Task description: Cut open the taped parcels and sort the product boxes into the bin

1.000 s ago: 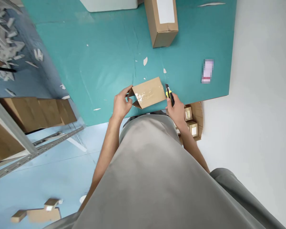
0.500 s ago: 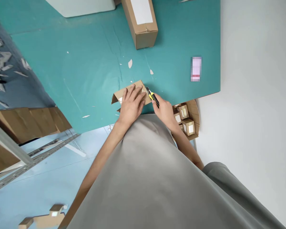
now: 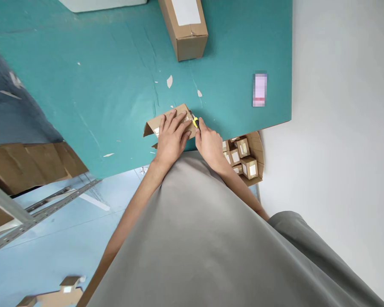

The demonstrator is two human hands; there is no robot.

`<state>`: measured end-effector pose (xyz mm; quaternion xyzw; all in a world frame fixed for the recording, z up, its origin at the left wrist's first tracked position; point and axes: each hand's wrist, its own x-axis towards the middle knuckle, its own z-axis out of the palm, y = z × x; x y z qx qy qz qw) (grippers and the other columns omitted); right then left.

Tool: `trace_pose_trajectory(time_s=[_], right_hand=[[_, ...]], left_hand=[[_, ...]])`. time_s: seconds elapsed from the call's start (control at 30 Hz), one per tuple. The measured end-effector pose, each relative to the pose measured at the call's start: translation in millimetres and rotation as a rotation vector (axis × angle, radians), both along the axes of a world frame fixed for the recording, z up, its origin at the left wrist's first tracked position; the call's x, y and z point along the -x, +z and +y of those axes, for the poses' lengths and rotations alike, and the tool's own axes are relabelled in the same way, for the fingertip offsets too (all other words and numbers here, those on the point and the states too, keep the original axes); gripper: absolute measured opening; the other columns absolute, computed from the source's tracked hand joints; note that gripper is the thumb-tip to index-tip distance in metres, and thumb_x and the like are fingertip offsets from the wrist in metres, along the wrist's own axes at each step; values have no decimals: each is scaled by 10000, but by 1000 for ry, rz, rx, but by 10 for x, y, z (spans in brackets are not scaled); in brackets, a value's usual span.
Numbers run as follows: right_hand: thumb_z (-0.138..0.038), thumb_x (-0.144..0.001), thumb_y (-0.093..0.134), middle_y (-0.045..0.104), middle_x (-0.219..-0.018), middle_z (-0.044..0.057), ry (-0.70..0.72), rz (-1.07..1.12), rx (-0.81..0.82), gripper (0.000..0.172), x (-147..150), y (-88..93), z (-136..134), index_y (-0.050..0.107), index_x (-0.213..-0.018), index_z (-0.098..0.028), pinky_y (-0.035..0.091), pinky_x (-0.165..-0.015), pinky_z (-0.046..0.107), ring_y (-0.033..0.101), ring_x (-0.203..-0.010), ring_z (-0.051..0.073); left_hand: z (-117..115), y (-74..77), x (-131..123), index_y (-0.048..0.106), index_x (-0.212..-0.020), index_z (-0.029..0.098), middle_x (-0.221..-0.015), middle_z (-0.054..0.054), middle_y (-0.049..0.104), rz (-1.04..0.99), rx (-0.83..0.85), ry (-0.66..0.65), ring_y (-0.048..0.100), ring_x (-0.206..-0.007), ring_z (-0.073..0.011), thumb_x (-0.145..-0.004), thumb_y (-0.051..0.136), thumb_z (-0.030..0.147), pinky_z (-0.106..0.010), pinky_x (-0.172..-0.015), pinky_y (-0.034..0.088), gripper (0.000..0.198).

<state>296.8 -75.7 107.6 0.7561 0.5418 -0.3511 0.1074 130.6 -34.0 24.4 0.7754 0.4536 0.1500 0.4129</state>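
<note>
A small brown cardboard box (image 3: 153, 123) with clear tape on it lies near the front edge of the teal table (image 3: 109, 76). My left hand (image 3: 172, 136) lies flat on top of the box, fingers stretched out and pressing it down. My right hand (image 3: 209, 145) is closed round a yellow and black utility knife (image 3: 196, 123), whose tip sits at the box's right end, right beside my left fingers. Most of the knife is hidden inside my fist.
A long cardboard box (image 3: 184, 26) with a white label lies at the table's far side. A carton of small labelled boxes (image 3: 245, 157) sits below the table's right corner. Flattened cardboard (image 3: 35, 164) and a metal rack (image 3: 41, 209) are on the left. Paper scraps dot the table.
My left hand moved from the box's left flap onto its top and now presses it flat. My right hand brought the knife in against the box's right end.
</note>
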Motion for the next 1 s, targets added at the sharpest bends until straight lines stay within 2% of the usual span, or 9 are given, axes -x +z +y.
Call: trace_pose_trajectory(time_s=[0.13,0.27,0.37,0.53,0.63,0.73,0.9,1.0], right_hand=[[-232,-1206,287,784,-1461,248,19,-28,24,684,77,96,15,200,-1875,-117,623,-1088,474,808,-1252,352],[-143,-1179,289,811,-1387,248,42,-67,57,720,121,192,-40,151,-1886,-139,648,-1032,453,833,-1194,342],[-125,-1181,302,828,-1323,259,40,-85,102,712,121,274,-115,161,-1878,-109,647,-1023,441,837,-1191,346],[-195,-1194,314,838,-1278,281,15,-108,148,666,121,391,-267,262,-1842,-52,651,-1007,452,836,-1189,364],[-205,-1187,286,844,-1253,283,-4,-116,166,663,153,372,-321,284,-1829,-35,659,-986,456,841,-1166,361],[-197,-1189,281,840,-1252,291,-10,-121,144,661,176,271,-307,273,-1830,-33,655,-998,458,842,-1176,362],[-302,-1214,372,830,-1276,299,-38,-136,110,705,152,156,-276,203,-1862,-80,646,-1013,494,836,-1204,400],[-279,-1206,348,844,-1251,279,-52,-91,124,651,108,243,-400,346,-1820,-61,633,-1027,495,836,-1187,400]], left_hand=[[-7,-25,11,704,-1522,392,-1763,-49,594,-14,11,-9,336,-1778,-360,-1134,584,514,-696,-1479,99,424],[-30,-44,12,692,-1538,353,-1763,-81,593,-14,11,-19,336,-1777,-368,-1116,616,527,-710,-1471,124,463],[-60,-53,10,683,-1556,343,-1784,-84,568,-15,5,-40,351,-1772,-361,-1105,631,506,-697,-1470,161,482],[-105,-56,-4,668,-1574,356,-1803,-70,546,-21,3,-68,354,-1772,-347,-1110,628,513,-683,-1473,172,492],[-115,-54,-10,650,-1598,363,-1805,-76,542,-17,6,-61,350,-1773,-355,-1101,643,537,-701,-1468,174,526],[-121,-57,-4,641,-1613,362,-1806,-86,540,-10,-6,-58,345,-1774,-362,-1106,641,544,-707,-1466,171,539],[-114,-90,11,638,-1614,374,-1816,-81,526,-12,-25,-50,322,-1783,-365,-1112,633,565,-714,-1463,162,537],[-90,-81,8,642,-1603,359,-1823,-91,514,-15,-11,-54,302,-1790,-369,-1111,619,607,-712,-1464,153,552]])
